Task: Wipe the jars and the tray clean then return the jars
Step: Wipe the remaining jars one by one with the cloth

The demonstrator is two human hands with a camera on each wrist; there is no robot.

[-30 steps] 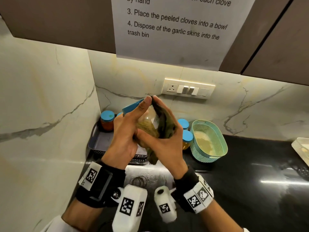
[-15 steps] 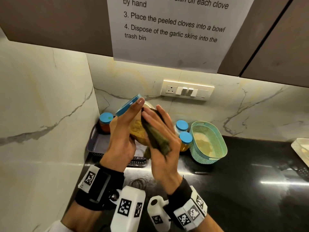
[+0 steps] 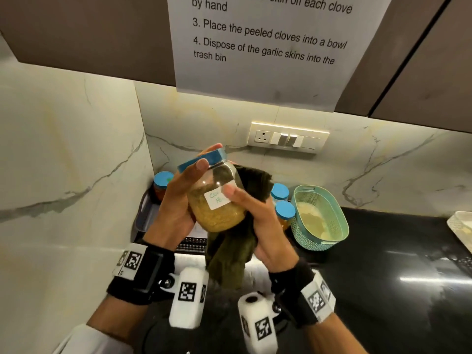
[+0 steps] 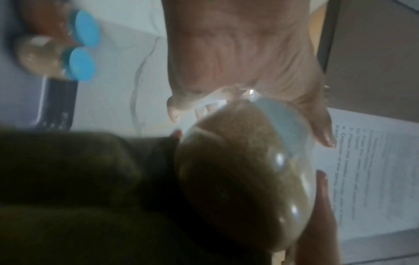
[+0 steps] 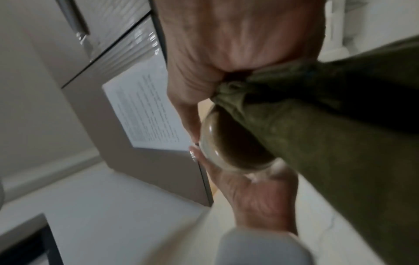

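Note:
A glass jar (image 3: 217,200) of yellow-brown powder, with a blue lid (image 3: 201,159) and a white label, is tilted in the air over the counter. My left hand (image 3: 178,200) grips it by the lid end and side. My right hand (image 3: 255,215) wraps a dark green cloth (image 3: 229,254) round the jar's far side and base, thumb on the label. The jar (image 4: 244,175) and the cloth (image 4: 79,188) fill the left wrist view; the cloth (image 5: 340,143) covers the jar (image 5: 229,143) in the right wrist view. The dark tray (image 3: 148,215) sits in the corner behind.
A red-filled jar (image 3: 161,185) stands at the tray's back left. Two more blue-lidded jars (image 3: 283,208) stand on the black counter (image 3: 383,277) beside a teal basket (image 3: 319,218). Marble walls close the left and back. A white tray corner (image 3: 462,226) shows at far right.
The jar has turned so its label faces me. My right hand with the cloth has slid from the jar's front round to its right side and base.

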